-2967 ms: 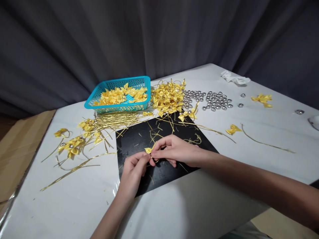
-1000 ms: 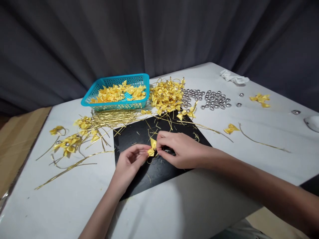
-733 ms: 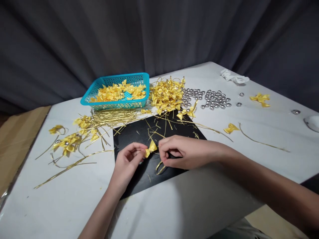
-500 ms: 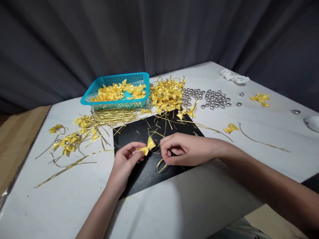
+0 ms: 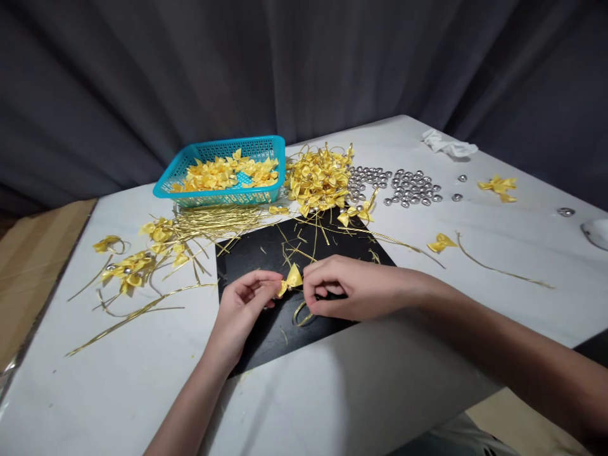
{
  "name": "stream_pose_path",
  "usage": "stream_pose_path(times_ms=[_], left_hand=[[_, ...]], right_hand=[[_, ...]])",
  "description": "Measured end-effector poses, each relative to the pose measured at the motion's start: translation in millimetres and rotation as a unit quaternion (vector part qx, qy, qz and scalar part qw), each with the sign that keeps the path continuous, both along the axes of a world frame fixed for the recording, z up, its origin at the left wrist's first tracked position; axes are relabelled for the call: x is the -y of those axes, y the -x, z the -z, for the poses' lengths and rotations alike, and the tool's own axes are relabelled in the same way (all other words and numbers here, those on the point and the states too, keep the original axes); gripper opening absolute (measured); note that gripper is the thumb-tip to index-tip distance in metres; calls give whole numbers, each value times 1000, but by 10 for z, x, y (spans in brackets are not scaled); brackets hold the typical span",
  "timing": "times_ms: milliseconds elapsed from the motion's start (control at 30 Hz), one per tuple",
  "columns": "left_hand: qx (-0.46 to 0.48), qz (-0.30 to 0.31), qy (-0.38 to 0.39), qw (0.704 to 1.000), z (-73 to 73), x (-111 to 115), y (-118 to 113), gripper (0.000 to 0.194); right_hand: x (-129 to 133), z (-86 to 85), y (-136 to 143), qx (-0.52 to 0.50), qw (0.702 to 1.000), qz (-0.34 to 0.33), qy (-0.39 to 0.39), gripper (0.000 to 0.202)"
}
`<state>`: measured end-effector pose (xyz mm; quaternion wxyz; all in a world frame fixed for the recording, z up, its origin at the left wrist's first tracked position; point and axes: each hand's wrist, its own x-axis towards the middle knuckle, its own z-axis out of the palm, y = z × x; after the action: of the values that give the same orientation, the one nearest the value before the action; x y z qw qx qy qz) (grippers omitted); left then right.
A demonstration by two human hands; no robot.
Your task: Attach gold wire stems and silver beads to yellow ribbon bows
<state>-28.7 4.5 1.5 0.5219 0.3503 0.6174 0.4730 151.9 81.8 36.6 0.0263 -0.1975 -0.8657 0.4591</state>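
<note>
Over the black board [image 5: 266,342], my left hand [image 5: 249,301] pinches the left side of a yellow ribbon bow [image 5: 293,277]. My right hand [image 5: 349,288] is closed on a gold wire [image 5: 300,315], whose loop hangs below its fingertips. Those fingertips are close to the bow's right side; whether they touch it I cannot tell. A small shiny piece shows at the bow's middle. Thin gold wire scraps lie on the board behind the hands.
A blue basket [image 5: 223,199] of yellow bows stands at the back. Beside it are a pile of finished bows [image 5: 318,177] and silver beads [image 5: 415,188]. Gold wires [image 5: 218,221] lie before the basket. More bows [image 5: 129,269] sit at the left, and white tissue [image 5: 446,145] back right.
The bow has moved slightly right with my left hand, closer to my right fingertips. The wire loop below my right hand has shifted a little left.
</note>
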Motion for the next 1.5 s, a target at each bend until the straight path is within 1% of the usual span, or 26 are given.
stream_pose_path(times_ms=[67,133,333,467,633,800,933,1067,1167,1267,1333,1400,1500], left_hand=[[4,0,6,1000,6,3,5,11],[19,-2,12,1000,8,5,11,12],[82,-2,10,997,10,6,20,18],[110,1,2,994,8,15,18,25],[152,16,6,988,-28,23,0,33],[226,10,32,974,-85,16,-12,26],[248,14,35,968,-107,29,-3,23],[237,19,37,971,-112,39,5,24],[235,12,38,971,-111,34,6,24],[234,-2,40,971,-108,25,2,24],[215,-9,41,976,-97,18,-2,22],[165,-19,36,986,-79,13,-6,20],[35,-31,-9,999,-45,12,-8,13]], right_hand=[[11,-2,3,16,1000,-14,4,10],[14,0,9,23,1000,-13,3,11],[-9,30,19,17,999,26,9,8],[-12,41,16,12,999,36,20,9],[-9,42,30,-4,998,58,20,8],[-16,47,39,-59,994,87,23,8],[1,59,56,-78,992,93,22,12],[33,88,85,-41,996,63,49,10],[53,100,99,-6,995,63,71,12],[70,96,103,-7,995,76,66,12],[80,88,101,-14,996,73,51,9],[85,74,94,-27,997,66,34,7],[75,50,71,-72,995,64,16,9]])
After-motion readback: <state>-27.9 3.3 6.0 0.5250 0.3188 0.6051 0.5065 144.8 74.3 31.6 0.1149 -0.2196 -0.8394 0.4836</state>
